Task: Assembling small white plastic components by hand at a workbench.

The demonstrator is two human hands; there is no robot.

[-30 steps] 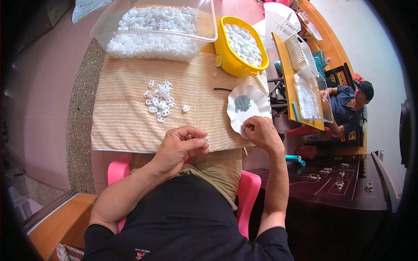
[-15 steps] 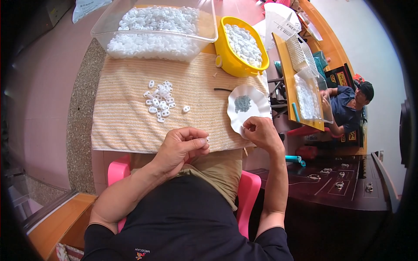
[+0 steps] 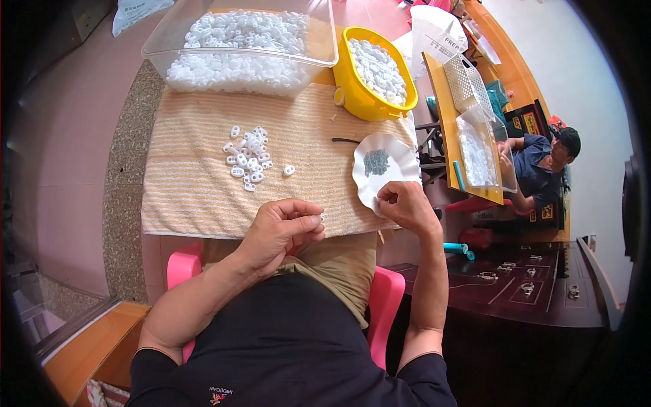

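Observation:
My left hand (image 3: 288,227) is closed near the front edge of the striped towel (image 3: 196,197), a small white plastic piece (image 3: 322,218) mostly hidden between its thumb and fingers. Over the near rim of a white wavy-edged plate (image 3: 400,166) is my right hand (image 3: 405,203), its thumb and fingers pinched together. Whatever is in that pinch is too small to make out. Tiny grey parts (image 3: 376,162) are heaped on the plate. To the left lies a loose pile of white two-holed plastic pieces (image 3: 249,157), with a single white piece (image 3: 289,170) apart from it.
A clear bin (image 3: 315,68) full of white pieces stands at the back, beside a yellow tub (image 3: 346,78) of similar ones. A thin black rod (image 3: 346,140) lies by the plate. At right, another person (image 3: 539,163) works at a separate table (image 3: 441,115).

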